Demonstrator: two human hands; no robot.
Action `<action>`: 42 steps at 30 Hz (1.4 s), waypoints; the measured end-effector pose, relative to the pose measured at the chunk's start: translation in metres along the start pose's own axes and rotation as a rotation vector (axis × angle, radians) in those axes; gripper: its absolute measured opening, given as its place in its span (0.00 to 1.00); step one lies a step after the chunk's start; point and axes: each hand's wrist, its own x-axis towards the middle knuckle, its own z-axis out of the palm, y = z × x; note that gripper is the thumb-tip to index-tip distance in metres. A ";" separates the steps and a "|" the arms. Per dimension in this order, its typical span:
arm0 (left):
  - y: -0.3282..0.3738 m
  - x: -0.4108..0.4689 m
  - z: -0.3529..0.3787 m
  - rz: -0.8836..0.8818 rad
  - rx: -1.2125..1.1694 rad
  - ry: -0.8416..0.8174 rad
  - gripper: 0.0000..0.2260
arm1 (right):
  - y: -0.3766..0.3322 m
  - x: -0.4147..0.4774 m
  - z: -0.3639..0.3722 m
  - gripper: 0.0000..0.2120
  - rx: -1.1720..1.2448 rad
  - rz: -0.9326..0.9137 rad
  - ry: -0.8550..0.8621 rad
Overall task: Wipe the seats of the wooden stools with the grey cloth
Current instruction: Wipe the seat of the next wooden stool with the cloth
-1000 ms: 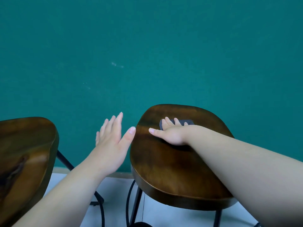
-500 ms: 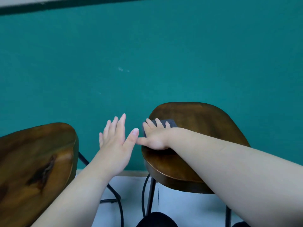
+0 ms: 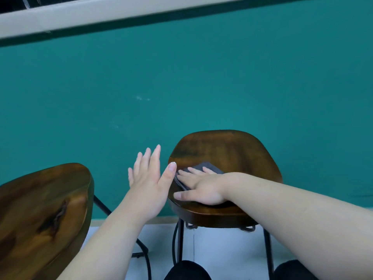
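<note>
The right hand lies flat, fingers spread, pressing the folded grey cloth onto the near-left of the right-hand dark wooden stool seat. The left hand hovers just left of that seat, fingers straight, holding nothing.

Wall: flat, matte teal painted wall, filling the far side from left to right; a few small pale scuff marks left of centre.
Top edge: pale cream horizontal ledge, slanting across the far upper left.
Base: narrow beige skirting strip.
Floor: smooth pale grey-white floor, near centre.
</note>
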 end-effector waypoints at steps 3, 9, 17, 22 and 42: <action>0.012 -0.002 0.006 0.000 -0.006 -0.018 0.40 | 0.025 -0.021 0.000 0.39 -0.017 0.087 0.006; 0.025 -0.002 0.020 -0.052 -0.049 -0.056 0.31 | 0.070 -0.066 -0.004 0.38 0.005 0.235 -0.007; 0.024 -0.008 0.019 -0.027 -0.026 -0.050 0.29 | 0.069 -0.112 0.006 0.36 -0.010 0.268 0.063; 0.016 -0.011 0.019 -0.017 -0.025 -0.049 0.29 | 0.044 -0.135 0.018 0.41 0.001 0.270 0.095; -0.030 -0.011 0.018 -0.062 -0.006 0.058 0.42 | -0.069 -0.047 0.047 0.43 -0.339 0.133 0.213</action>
